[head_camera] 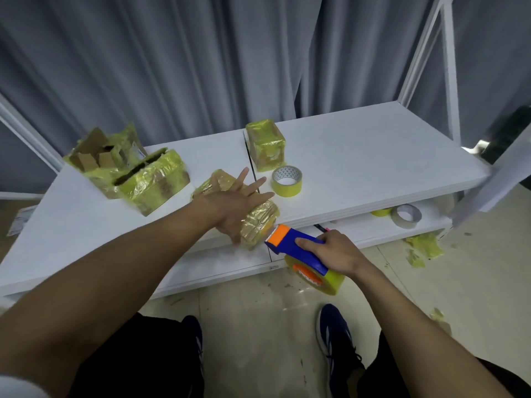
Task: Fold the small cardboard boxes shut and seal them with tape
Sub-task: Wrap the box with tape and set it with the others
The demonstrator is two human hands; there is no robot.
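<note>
A small cardboard box (258, 222) wrapped in yellow tape lies near the front edge of the white table (373, 156). My left hand (238, 202) presses flat on its top with fingers spread. My right hand (333, 251) grips a blue and orange tape dispenser (296, 245) carrying a yellow tape roll (319, 277); its orange nose touches the box's near end. A taped upright box (265, 145) stands at the back. Two more taped boxes sit at the left, one shut (155, 182) and one with open flaps (106, 156).
A loose yellow tape roll (286, 181) lies right of my left hand. A lower shelf holds a grey tape roll (406, 216). Tape scraps (422, 248) litter the floor. A grey curtain hangs behind; white frame posts (448, 67) rise at the right. My shoes are below.
</note>
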